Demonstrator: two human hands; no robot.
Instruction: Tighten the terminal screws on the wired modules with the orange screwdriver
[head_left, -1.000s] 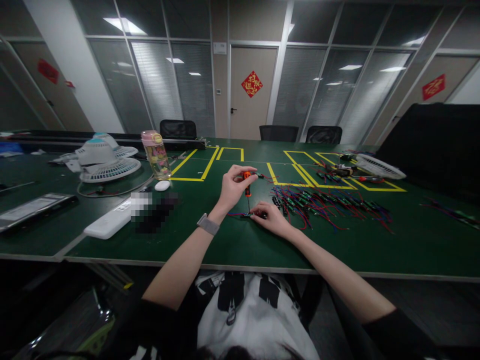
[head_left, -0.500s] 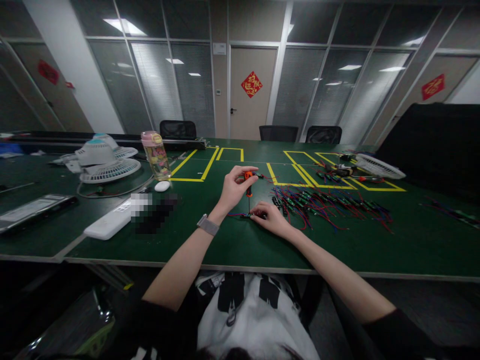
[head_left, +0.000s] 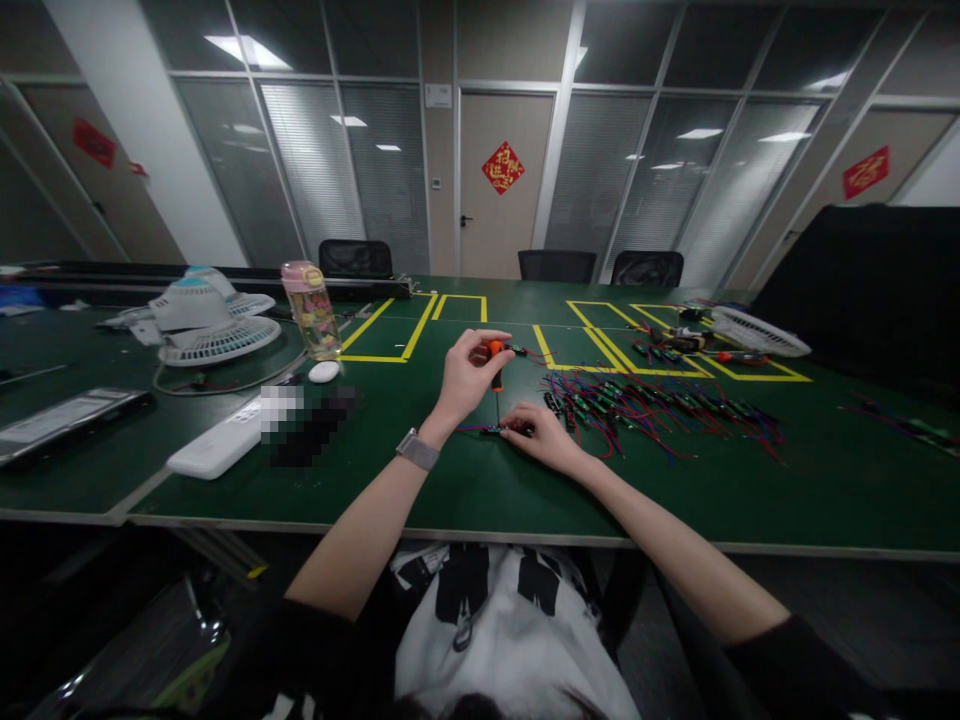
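My left hand grips an orange-and-black screwdriver by its handle. The screwdriver stands nearly upright, and its thin shaft points down at a small circuit board on the green table. Red and blue wires run leftward from that board. My right hand rests on the table with its fingertips pinched on the right end of the board. Part of the board is hidden under those fingers. Close to the right of my right hand lies a spread of wired circuit boards.
On the left of the green table are a pink-lidded bottle, a white-and-blue fan, a white oblong device and a small white oval object. Yellow tape marks boxes. A dark screen-like panel stands at right.
My left hand has shifted very slightly, and the screwdriver's handle has turned a little in its fingers. My right hand and the board stay where they were.
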